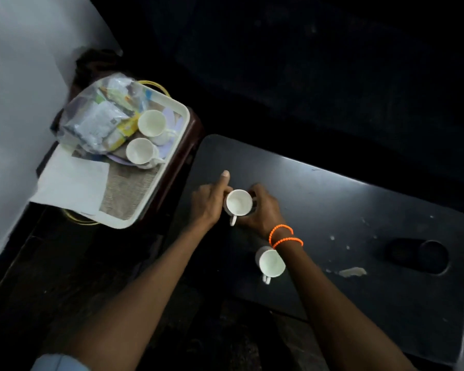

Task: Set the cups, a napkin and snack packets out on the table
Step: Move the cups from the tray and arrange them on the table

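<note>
White plastic forms a tray (177, 129) at the far left, resting on a dark stand just off the table's left edge. A folded white napkin (73, 183) lies at the tray's near corner and hangs over its rim. A clear bag of snack packets (97, 121) fills the far left part of the tray. Two empty white cups (152, 123) (140, 151) stand along its right side.

Next comes the dark table (359, 210), scuffed with pale marks. Near its left edge, both hands close around a third white cup (239, 202), upright and empty, its handle pointing toward the person. The left hand (206, 202) presses against the cup's left side with one finger stretched out straight. The right hand (263, 207), with orange bead bracelets (284, 236) at the wrist, wraps around the cup's right side.

A fourth cup (272, 263) stands on the table nearer the person, partly under the right forearm.

The step in hand appears to be placing the third cup. Next, the hands would need to let go and reach left to the tray for the remaining cups, taking care not to knock the near cup.
</note>
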A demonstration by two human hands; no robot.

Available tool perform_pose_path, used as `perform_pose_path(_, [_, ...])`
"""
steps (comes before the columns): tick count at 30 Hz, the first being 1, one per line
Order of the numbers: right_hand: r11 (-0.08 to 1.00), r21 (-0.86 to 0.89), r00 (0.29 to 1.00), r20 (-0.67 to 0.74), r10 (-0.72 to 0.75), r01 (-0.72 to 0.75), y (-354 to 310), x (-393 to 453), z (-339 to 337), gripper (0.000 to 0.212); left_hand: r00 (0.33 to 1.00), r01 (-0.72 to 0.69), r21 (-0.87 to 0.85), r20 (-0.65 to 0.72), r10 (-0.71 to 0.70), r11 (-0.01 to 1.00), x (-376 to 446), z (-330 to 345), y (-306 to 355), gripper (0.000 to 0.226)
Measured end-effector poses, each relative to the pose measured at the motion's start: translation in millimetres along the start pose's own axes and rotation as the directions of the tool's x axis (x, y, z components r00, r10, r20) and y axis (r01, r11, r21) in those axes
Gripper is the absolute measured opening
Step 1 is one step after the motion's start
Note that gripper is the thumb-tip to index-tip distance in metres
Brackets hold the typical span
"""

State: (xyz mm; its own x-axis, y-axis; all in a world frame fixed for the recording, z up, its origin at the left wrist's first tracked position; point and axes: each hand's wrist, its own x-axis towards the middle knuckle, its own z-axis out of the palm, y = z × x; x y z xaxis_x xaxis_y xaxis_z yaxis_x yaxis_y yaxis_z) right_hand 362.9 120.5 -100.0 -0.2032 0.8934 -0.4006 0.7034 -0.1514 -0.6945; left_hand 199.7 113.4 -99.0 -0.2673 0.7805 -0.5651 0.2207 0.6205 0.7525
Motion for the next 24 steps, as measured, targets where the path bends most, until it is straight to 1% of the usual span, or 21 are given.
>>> perform_pose_path(1, [1.0,-0.025,1.0,0.005,0.01,-0.01,13.2,-0.9,-9.3,0.072,0.999,-0.019,0.039,0.044,0.017,0.999,-1.4,16.7,0.6,0.06])
perform_pose_path(4, [0.996,-0.09,0.999,0.026,0.029,-0.027,50.4,-5.5,-29.6,0.071,0.987,-0.084,0.167,0.151,0.059,0.982,-6.7,58.0,3.5,0.071])
perform_pose_path(6, [0.993,-0.109,0.998,0.038,0.049,-0.045,71.1,-11.0,-37.1,0.068,0.974,-0.121,0.232,0.217,0.069,0.965,-10.5,77.2,3.5,0.067])
perform_pose_path(8, [0.992,-0.112,0.997,0.047,0.064,-0.058,86.7,-17.9,-41.2,0.067,0.964,-0.123,0.259,0.262,0.053,0.958,-14.5,90.0,0.7,0.071])
perform_pose_path(11, [0.991,-0.119,0.996,0.066,0.065,-0.057,99.5,-30.5,-43.0,0.066,0.963,-0.121,0.285,0.267,0.042,0.951,-20.2,101.6,-6.6,0.092])
perform_pose_path(16, [0.993,-0.077,0.992,0.085,0.097,-0.09,109.0,-49.5,-37.4,0.065,0.956,-0.115,0.328,0.293,0.014,0.938,-31.9,108.6,-15.9,0.099])
perform_pose_path(21, [0.984,-0.094,0.983,0.092,0.16,-0.151,110.9,-52.5,-36.6,0.068,0.953,-0.137,0.296,0.299,0.045,0.945,-34.5,106.2,-15.9,0.099])
perform_pose_path(22, [0.981,-0.112,0.981,0.097,0.171,-0.16,111.3,-51.1,-37.7,0.069,0.955,-0.145,0.295,0.29,0.056,0.945,-33.7,104.4,-16.4,0.096])
perform_pose_path(24, [0.975,-0.143,0.977,0.105,0.187,-0.171,110.2,-46.7,-40.0,0.073,0.962,-0.14,0.29,0.265,0.061,0.947,-31.0,96.7,-18.2,0.085])
